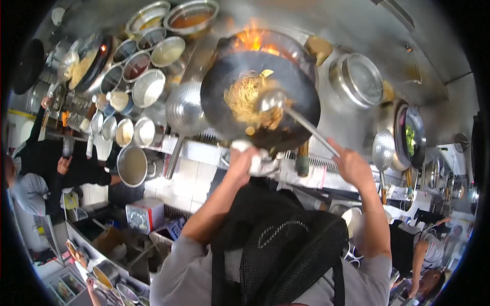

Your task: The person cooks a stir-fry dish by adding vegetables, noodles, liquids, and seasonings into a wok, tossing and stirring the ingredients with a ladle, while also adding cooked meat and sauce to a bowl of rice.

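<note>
A large black wok (pixel 214 94) sits over the stove, with flames (pixel 251 38) rising behind its far rim. Noodles (pixel 244 97) and darker pieces of food lie inside it. My left hand (pixel 241 162) is closed around a folded white cloth (pixel 258 162) at the wok's near edge; the cloth hides whatever part of the wok it covers. The long handle of a metal ladle (pixel 314 130) is gripped in my right hand (pixel 353 167). The ladle's bowl, slightly blurred, rests among the noodles.
Left of the wok are a perforated strainer (pixel 185 109) and several metal bowls, including one of red sauce (pixel 191 21). A steel pot (pixel 360 81) and another strainer (pixel 383 150) stand right. A co-worker (pixel 35 188) is at far left, another (pixel 426 250) at lower right.
</note>
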The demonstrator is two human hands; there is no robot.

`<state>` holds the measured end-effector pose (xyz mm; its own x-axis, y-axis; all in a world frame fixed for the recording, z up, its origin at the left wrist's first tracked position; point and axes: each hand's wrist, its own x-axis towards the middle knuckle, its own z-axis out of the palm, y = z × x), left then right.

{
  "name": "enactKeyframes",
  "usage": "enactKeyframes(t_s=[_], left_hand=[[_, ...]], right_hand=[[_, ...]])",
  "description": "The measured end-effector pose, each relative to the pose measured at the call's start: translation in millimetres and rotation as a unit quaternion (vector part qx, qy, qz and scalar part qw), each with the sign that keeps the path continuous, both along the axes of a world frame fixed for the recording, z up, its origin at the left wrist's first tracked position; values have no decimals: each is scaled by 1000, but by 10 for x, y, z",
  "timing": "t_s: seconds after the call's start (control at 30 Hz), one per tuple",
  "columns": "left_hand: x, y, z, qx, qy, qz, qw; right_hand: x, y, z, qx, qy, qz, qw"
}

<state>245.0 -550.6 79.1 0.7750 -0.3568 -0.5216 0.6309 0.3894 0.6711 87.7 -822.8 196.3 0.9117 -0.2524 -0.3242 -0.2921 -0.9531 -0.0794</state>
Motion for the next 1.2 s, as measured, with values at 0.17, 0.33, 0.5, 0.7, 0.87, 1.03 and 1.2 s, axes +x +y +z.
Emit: enactKeyframes(t_s=[0.17, 0.33, 0.5, 0.7, 0.87, 1.03, 1.2], left_hand=[[217, -255, -766, -36, 5, -55, 998], [-391, 137, -206, 6, -41, -75, 996], [78, -191, -787, -24, 28, -108, 993], [-292, -5, -303, 30, 9, -64, 997], [-282, -186, -711, 3, -12, -56, 998], [-619, 127, -259, 45, -20, -76, 996], [-28, -218, -770, 2, -13, -101, 995]], right_hand=[[52, 337, -509, 51, -37, -2, 998], [-242, -120, -80, 5, -6, -31, 999], [9, 184, -642, 43, -58, 13, 997], [-315, -116, 46, -10, -32, -7, 999], [-152, 102, -209, -3, -61, 9, 998], [-357, -206, 47, -1, -33, -25, 999], [-77, 193, -308, 37, -47, -22, 998]])
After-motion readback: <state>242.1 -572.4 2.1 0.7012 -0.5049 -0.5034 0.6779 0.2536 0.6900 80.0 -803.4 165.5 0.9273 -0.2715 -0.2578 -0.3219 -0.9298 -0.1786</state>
